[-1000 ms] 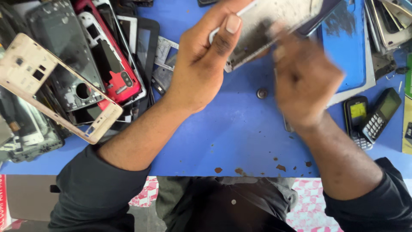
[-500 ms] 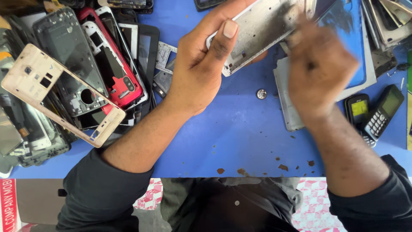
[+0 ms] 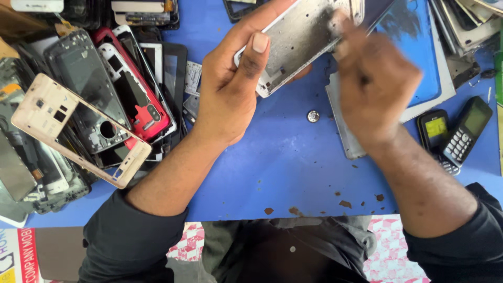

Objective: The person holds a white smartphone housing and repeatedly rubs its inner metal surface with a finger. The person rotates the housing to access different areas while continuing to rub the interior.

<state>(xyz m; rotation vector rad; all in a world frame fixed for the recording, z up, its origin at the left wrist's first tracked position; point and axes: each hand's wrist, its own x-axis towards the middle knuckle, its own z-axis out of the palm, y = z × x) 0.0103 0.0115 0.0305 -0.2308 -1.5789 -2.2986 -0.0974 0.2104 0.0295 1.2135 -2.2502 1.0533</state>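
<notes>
right hand blurred, silver phone frame top hidden — cropped

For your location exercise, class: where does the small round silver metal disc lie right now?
In the head view the small round silver metal disc lies on the blue table, right of centre, between the left hand and right hand, below the held silver phone frame.

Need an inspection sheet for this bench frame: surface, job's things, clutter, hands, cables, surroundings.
Surface: blue tabletop, chipped spots near the front edge.
Job's things: silver metal phone frame, held tilted above the table.
Clutter: pile of phone frames at left with a beige frame and a red frame; small round metal disc; two dark keypad phones.
Hands: left hand grips the frame; right hand at its end, blurred.
Cables: nothing seen.
Surroundings: patterned floor.
</notes>
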